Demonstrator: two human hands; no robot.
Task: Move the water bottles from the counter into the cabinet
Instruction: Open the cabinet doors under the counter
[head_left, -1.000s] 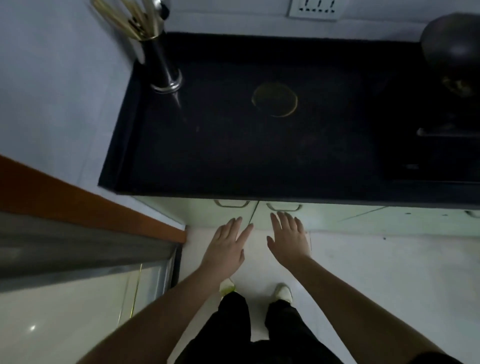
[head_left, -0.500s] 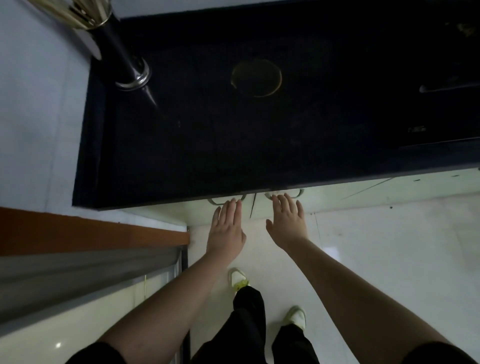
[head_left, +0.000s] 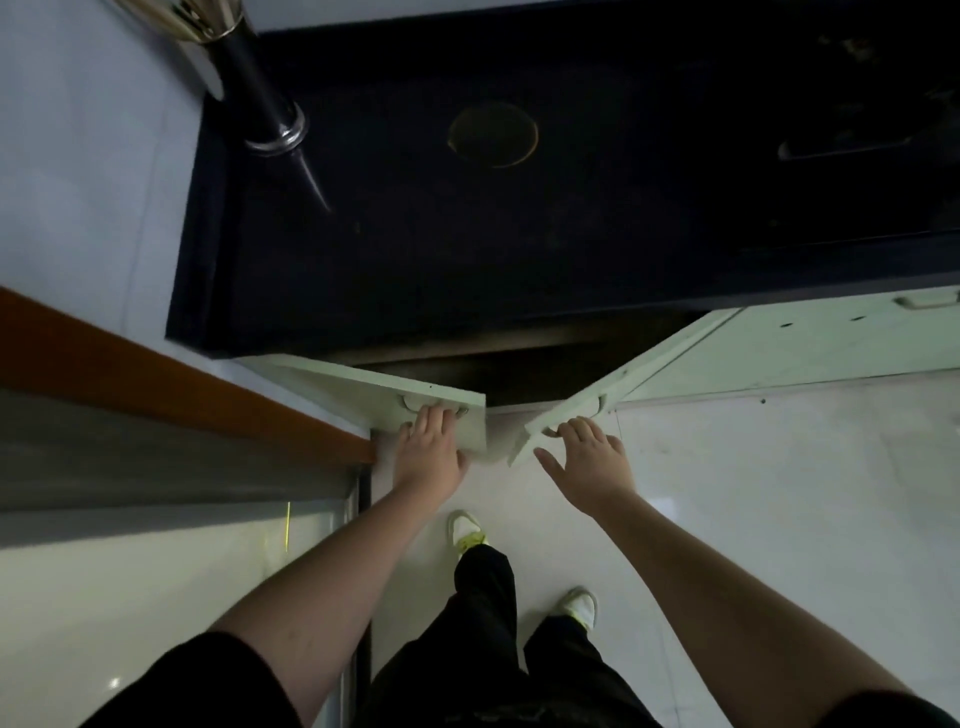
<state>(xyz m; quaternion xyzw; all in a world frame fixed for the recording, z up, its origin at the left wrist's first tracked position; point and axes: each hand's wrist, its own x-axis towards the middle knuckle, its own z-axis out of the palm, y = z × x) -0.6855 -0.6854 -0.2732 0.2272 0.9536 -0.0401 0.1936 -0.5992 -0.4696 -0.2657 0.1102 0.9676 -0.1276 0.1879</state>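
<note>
**Both cabinet doors swung partway open**

Under the black counter (head_left: 519, 249), I see the two pale green cabinet doors standing ajar, a dark gap between them. My view has the left hand (head_left: 428, 452) with its fingers hooked over the handle (head_left: 434, 405) of the left door (head_left: 395, 395). The right hand (head_left: 592, 462) has its fingertips curled at the edge of the right door (head_left: 623, 384), thumb spread wide; I cannot tell how firmly it grips. No water bottles show on the counter, and the cabinet interior (head_left: 519, 374) is too dark to read. A steel utensil holder (head_left: 260, 93) stands at the counter's far left corner, with a faint round ring mark (head_left: 493, 134) on the surface to its right. Below, white shoes (head_left: 579, 608) and black trousers stand on the pale tiled floor (head_left: 753, 493).
</note>
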